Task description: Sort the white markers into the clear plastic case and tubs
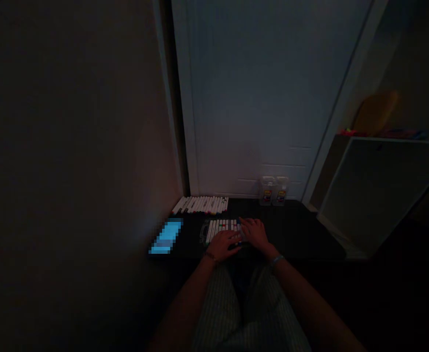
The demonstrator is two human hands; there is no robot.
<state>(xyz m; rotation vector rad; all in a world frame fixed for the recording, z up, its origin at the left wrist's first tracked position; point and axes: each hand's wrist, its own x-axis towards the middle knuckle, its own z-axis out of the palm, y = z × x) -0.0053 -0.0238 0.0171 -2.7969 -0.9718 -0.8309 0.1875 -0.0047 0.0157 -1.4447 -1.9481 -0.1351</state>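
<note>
The room is dim. On a dark table (302, 230) lies a near row of white markers (220, 229) with coloured caps. My left hand (225, 243) rests on the near end of that row, fingers bent over the markers. My right hand (255, 233) lies just to its right, fingers spread over the right end of the same row. A second row of white markers (202, 204) lies further back by the wall, untouched. Whether either hand grips a marker is hidden by the darkness.
A glowing blue screen (166, 236) lies on the table's left edge. Two small clear bottles (274, 191) stand at the back against a white door (258, 98). A white shelf unit (375, 190) stands to the right. My striped lap (232, 313) is below.
</note>
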